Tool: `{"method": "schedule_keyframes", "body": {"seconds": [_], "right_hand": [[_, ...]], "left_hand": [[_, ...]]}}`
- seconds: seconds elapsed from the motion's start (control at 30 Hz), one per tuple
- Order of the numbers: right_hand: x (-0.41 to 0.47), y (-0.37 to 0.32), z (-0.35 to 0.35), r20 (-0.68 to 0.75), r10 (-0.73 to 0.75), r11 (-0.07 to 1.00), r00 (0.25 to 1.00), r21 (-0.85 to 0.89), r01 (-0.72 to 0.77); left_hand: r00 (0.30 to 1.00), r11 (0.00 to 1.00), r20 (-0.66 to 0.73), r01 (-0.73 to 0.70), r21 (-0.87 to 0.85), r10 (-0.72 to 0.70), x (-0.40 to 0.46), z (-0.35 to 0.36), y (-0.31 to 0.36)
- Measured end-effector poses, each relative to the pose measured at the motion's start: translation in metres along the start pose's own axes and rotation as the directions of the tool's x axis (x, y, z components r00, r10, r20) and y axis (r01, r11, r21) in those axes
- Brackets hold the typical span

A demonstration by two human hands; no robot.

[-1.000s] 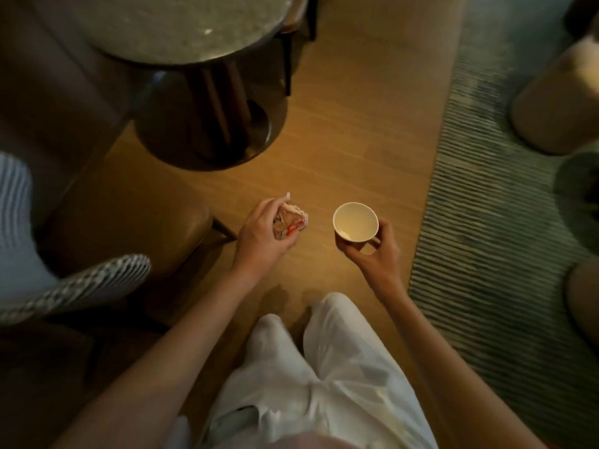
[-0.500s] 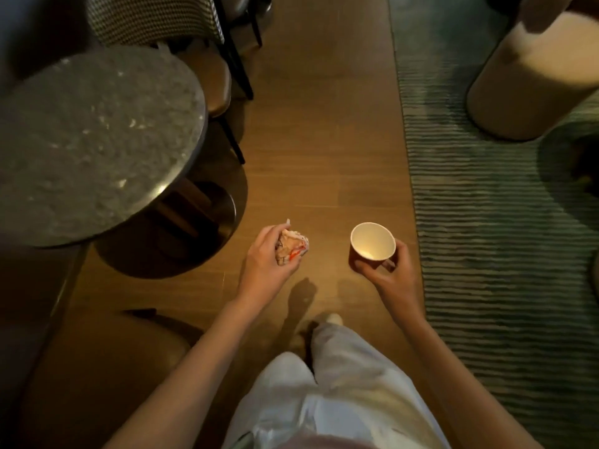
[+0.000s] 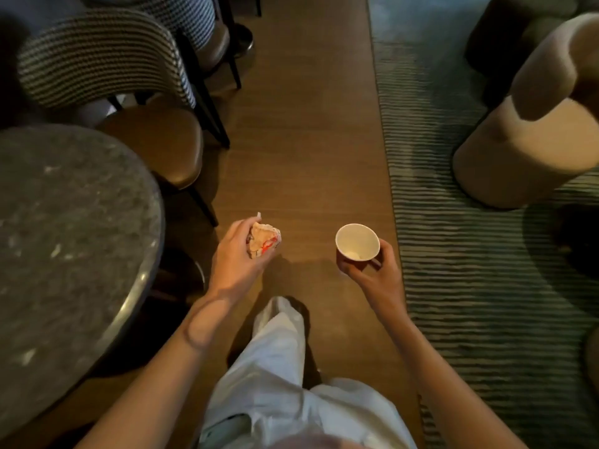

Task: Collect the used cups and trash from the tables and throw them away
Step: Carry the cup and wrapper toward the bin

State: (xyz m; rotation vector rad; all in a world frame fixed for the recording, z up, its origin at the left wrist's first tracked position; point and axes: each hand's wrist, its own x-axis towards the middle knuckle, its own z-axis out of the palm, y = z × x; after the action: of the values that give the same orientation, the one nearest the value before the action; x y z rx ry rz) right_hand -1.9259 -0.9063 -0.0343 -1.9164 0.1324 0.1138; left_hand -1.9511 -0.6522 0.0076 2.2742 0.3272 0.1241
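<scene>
Clearly both hands are loaded. The left hand [image 3: 238, 254] curls its fingers round a crumpled wrapper [image 3: 263, 238], a pale wad with red print, held out over the wooden floor [image 3: 304, 140]; a small white tip pokes up above the fingers, and I cannot tell what it belongs to. The right hand [image 3: 376, 270] grips a paper cup [image 3: 357, 243] from below and the side, upright, mouth open to the camera; its inside looks nearly empty, with a pale patch at the bottom that could be dregs or only light.

By my judgement the collecting is at least partly done: one cup and one piece of trash are off the tables and in hand. The throwing away is not done, since no bin shows anywhere in view and both items are well above the floor, between the round stone table [image 3: 71, 241] on the left and the striped rug [image 3: 470, 254] on the right. The part of that table in view shows only speckled stone, but its left and near sides are cut off by the frame.

Beyond it stand a chair with a brown seat [image 3: 155, 147] and a checked back, and further chairs whose tables are out of view. On the rug a beige round seat [image 3: 518, 150] is partly cropped. The dim light blurs the dark patch at the right edge.
</scene>
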Motion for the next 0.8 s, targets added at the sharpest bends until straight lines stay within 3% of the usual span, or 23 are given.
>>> {"method": "schedule_keyframes", "body": {"seconds": [0.13,0.3,0.43,0.63,0.8], "right_hand": [[0.096,-0.038,0.012,-0.068,-0.075,0.997,0.995,-0.025,0.073],[0.213,-0.066,0.009,-0.176,-0.060,0.997,0.983,-0.059,0.050],[0.320,-0.069,-0.003,-0.218,-0.018,0.997,0.976,-0.071,0.002],[0.486,-0.082,-0.039,-0.224,0.011,0.998,0.975,-0.056,-0.025],[0.607,-0.107,-0.064,-0.202,0.025,0.998,0.979,-0.051,-0.036]], "left_hand": [[0.994,0.993,0.047,-0.105,0.050,0.103,0.126,-0.004,0.026],[0.967,0.970,0.110,-0.238,0.058,0.230,0.260,0.019,0.065],[0.957,0.968,0.175,-0.245,0.047,0.234,0.364,0.065,0.087],[0.966,0.969,0.157,-0.223,0.103,0.205,0.514,0.117,0.137],[0.970,0.979,0.150,-0.199,0.049,0.190,0.624,0.145,0.175]]}}
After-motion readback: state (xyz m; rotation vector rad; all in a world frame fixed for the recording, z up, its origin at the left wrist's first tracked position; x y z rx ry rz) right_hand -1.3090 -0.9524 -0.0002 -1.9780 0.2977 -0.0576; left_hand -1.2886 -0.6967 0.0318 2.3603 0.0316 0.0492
